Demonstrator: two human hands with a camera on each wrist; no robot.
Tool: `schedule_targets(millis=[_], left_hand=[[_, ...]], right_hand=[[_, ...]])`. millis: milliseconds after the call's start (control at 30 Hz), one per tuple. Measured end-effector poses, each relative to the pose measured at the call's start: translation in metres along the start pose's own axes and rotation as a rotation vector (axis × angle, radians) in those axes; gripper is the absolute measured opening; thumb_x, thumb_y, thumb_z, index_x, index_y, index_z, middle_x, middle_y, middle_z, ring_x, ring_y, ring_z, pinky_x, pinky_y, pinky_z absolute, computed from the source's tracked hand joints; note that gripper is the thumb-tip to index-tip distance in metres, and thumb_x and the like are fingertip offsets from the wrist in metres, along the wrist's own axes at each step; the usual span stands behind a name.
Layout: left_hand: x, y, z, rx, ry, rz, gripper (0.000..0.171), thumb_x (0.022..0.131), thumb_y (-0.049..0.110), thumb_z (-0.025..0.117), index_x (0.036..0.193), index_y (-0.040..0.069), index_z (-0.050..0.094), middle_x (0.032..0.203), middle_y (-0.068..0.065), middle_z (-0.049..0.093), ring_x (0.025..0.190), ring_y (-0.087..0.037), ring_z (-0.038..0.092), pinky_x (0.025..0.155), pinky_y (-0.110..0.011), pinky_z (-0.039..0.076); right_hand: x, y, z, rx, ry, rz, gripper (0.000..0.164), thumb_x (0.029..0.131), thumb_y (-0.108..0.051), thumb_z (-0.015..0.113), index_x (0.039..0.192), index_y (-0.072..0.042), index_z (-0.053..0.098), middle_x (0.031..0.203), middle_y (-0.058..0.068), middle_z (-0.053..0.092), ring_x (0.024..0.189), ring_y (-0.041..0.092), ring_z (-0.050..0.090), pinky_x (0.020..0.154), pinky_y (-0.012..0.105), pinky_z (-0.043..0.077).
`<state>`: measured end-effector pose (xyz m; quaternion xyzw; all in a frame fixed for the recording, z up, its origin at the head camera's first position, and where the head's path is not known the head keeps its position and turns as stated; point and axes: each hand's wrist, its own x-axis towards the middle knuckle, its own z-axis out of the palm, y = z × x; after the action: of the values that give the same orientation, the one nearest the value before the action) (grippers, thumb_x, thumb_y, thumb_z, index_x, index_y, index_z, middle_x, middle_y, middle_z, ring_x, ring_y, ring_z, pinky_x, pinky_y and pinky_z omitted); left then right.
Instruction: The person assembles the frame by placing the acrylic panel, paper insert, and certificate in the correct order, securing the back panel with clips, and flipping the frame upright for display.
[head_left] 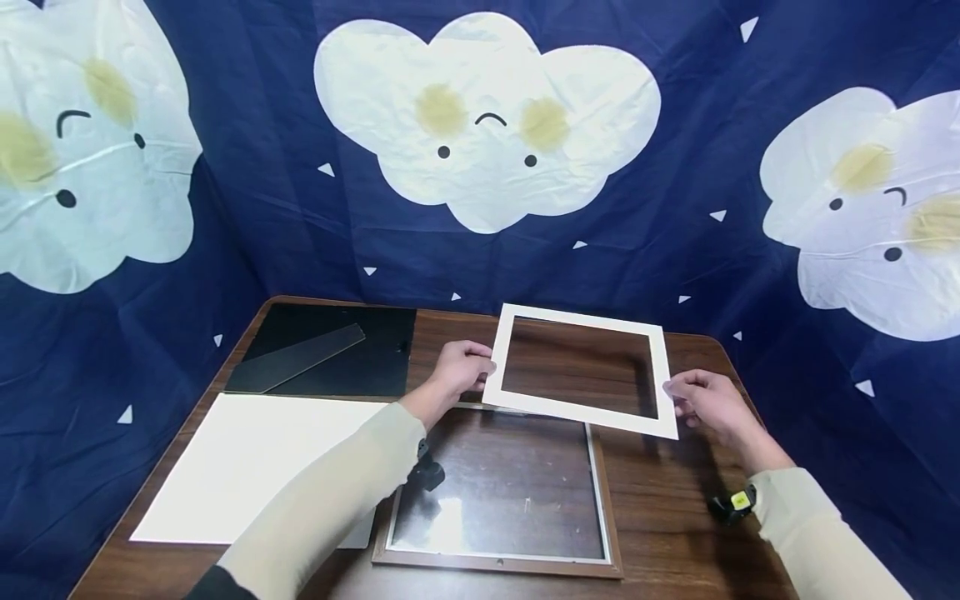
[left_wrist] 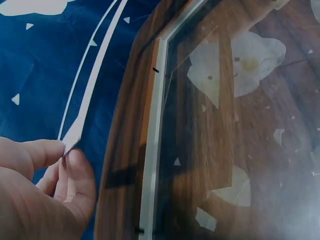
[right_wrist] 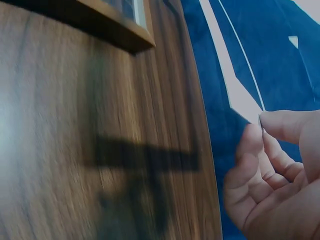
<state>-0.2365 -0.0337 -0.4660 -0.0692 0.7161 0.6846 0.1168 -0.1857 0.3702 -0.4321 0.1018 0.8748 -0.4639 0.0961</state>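
Observation:
A white picture mat [head_left: 585,415], a flat rectangular border with a cut-out middle, is held tilted above the table. My left hand [head_left: 459,369] pinches its left side between thumb and fingers, and my right hand [head_left: 708,400] pinches the right side. In the left wrist view the mat [left_wrist: 92,82] appears nearly edge-on in the left hand [left_wrist: 50,182]. The right wrist view has the right hand [right_wrist: 275,175] gripping the mat's corner area [right_wrist: 242,97]. Below lies a brown wooden picture frame [head_left: 611,508] with a pale inner edge and a clear, reflective pane [head_left: 510,483].
To the left lies a white board [head_left: 247,467], partly covered by the left sleeve. Behind it is a black backing panel [head_left: 375,350] with a dark strip-shaped stand [head_left: 307,357] across it. The wooden table [head_left: 660,517] ends at a blue cloud-patterned curtain [head_left: 480,267].

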Motion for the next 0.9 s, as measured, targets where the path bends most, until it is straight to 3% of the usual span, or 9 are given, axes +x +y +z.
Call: schedule_targets(millis=[200, 433, 667, 900], left_hand=[[-0.015, -0.001, -0.023, 0.042, -0.019, 0.026, 0.040, 0.086, -0.004, 0.069, 0.126, -0.003, 0.064, 0.091, -0.008, 0.068, 0.069, -0.012, 0.061, 0.058, -0.024, 0.054], [-0.033, -0.008, -0.048, 0.111, -0.066, 0.009, 0.050, 0.089, -0.002, 0.065, 0.139, -0.001, 0.059, 0.088, 0.000, 0.054, 0.073, -0.013, 0.057, 0.062, -0.027, 0.055], [-0.053, -0.015, -0.067, 0.192, -0.023, 0.049, 0.042, 0.094, 0.004, 0.062, 0.136, 0.000, 0.061, 0.087, -0.001, 0.052, 0.079, -0.020, 0.057, 0.063, -0.033, 0.057], [-0.069, -0.024, -0.080, 0.232, 0.064, 0.087, 0.030, 0.096, 0.005, 0.062, 0.125, 0.000, 0.068, 0.096, -0.011, 0.068, 0.079, -0.021, 0.064, 0.060, -0.031, 0.060]], right_hand=[[-0.005, -0.005, 0.013, 0.042, -0.046, -0.021, 0.044, 0.099, -0.027, 0.067, 0.130, 0.003, 0.054, 0.085, -0.002, 0.068, 0.073, 0.014, 0.067, 0.062, 0.033, 0.052], [-0.015, -0.010, 0.031, 0.073, -0.072, -0.057, 0.042, 0.099, -0.026, 0.067, 0.127, 0.002, 0.056, 0.085, 0.000, 0.069, 0.072, 0.016, 0.069, 0.059, 0.033, 0.051], [-0.028, -0.014, 0.056, 0.101, -0.061, -0.089, 0.036, 0.097, -0.023, 0.070, 0.116, 0.005, 0.059, 0.083, 0.003, 0.065, 0.076, 0.017, 0.064, 0.062, 0.033, 0.055], [-0.037, -0.015, 0.076, 0.229, -0.049, -0.060, 0.029, 0.096, -0.016, 0.071, 0.112, 0.005, 0.059, 0.082, 0.004, 0.063, 0.075, 0.016, 0.062, 0.059, 0.029, 0.057]])
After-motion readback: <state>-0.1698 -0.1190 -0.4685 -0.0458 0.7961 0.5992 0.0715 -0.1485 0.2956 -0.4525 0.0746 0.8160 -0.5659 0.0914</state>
